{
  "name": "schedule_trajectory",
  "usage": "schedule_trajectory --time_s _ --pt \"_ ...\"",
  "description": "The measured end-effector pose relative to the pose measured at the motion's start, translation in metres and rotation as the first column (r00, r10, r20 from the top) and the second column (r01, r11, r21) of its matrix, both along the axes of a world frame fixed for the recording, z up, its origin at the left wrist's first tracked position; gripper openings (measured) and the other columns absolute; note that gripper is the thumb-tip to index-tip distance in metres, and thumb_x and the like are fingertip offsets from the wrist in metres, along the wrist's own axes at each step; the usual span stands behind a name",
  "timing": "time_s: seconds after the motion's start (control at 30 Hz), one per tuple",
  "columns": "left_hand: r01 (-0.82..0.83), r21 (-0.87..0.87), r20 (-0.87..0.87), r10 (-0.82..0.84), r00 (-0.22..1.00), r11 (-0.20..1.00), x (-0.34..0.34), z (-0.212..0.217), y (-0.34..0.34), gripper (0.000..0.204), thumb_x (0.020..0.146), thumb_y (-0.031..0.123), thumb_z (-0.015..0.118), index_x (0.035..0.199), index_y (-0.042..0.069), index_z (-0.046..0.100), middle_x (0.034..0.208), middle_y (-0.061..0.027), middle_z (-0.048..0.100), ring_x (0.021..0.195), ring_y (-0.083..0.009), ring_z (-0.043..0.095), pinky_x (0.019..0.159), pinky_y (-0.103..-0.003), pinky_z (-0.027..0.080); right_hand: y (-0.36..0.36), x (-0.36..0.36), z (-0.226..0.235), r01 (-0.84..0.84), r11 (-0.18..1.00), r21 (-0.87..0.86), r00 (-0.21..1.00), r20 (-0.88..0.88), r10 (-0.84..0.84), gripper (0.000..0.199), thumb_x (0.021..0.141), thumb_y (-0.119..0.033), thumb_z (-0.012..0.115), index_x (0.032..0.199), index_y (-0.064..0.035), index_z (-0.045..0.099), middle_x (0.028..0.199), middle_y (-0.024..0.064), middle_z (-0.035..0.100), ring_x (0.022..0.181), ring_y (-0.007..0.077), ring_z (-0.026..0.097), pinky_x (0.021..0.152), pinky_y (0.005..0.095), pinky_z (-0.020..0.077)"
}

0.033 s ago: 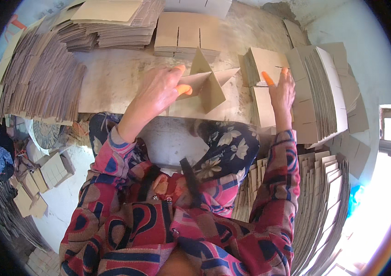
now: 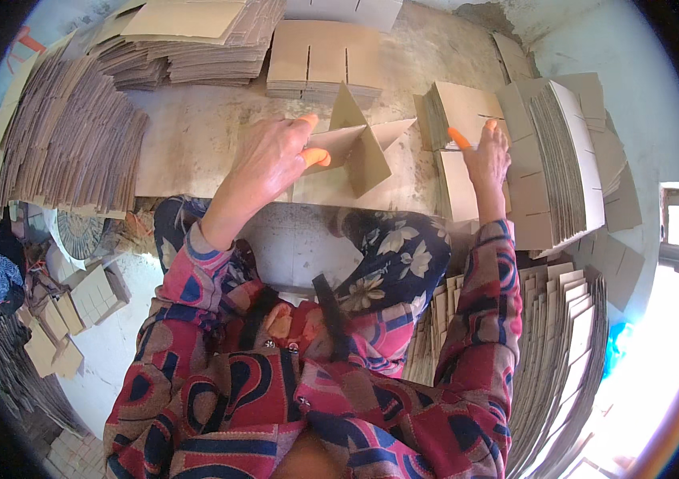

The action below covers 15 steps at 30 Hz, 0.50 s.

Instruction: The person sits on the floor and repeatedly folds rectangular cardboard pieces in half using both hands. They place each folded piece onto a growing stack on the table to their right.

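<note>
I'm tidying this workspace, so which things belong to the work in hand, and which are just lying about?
In the work:
crossed cardboard pieces, held by the left hand
cardboard stack at the right hand
orange finger covers, on both hands

Apparently just lying about:
blue thing, far right
round patterned object, left side
orange object, upper left

A brown cardboard divider (image 2: 366, 149) is standing on edge on the tabletop (image 2: 192, 144), its thin panels crossing like an X, slotted brown cardboard sheets (image 2: 464, 101) are lying stacked to its right
</note>
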<state>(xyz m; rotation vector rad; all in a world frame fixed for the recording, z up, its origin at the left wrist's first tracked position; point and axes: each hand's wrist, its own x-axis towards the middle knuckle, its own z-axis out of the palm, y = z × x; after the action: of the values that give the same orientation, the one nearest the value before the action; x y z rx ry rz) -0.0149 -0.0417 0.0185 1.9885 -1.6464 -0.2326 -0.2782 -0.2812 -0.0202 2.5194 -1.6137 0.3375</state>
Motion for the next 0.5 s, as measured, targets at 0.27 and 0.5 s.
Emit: schedule_trajectory --time_s 0.27,0.5 --pt "-0.062 -0.056 0.19 0.071 0.979 0.997 0.003 0.003 0.013 0.05 0.07 0.03 0.078 0.106 -0.002 0.065 0.079 -0.0166 0.066 0.074 -0.0321 0.06 0.066 -0.041 0.048 -0.048 0.019 -0.101 0.19 0.979 -0.073 0.885 -0.418 -0.203 0.086 0.09 -0.06 0.05 0.133 0.0139 0.041 0.123 0.0217 0.058 0.112 0.038 0.057 0.09 0.0549 0.0439" --pt "-0.109 -0.018 0.096 0.11 0.989 0.994 0.009 0.004 0.027 0.053 0.066 0.031 0.081 0.104 -0.002 0.066 0.076 -0.0167 0.065 0.074 -0.0322 0.062 0.066 -0.04 0.05 -0.071 0.012 -0.067 -0.257 0.956 0.143 0.958 -0.095 0.272 0.032 0.088 -0.033 0.062 0.076 -0.0031 0.067 0.08 0.0237 0.065 0.073 0.0389 0.065 0.064 0.0489 0.0502"
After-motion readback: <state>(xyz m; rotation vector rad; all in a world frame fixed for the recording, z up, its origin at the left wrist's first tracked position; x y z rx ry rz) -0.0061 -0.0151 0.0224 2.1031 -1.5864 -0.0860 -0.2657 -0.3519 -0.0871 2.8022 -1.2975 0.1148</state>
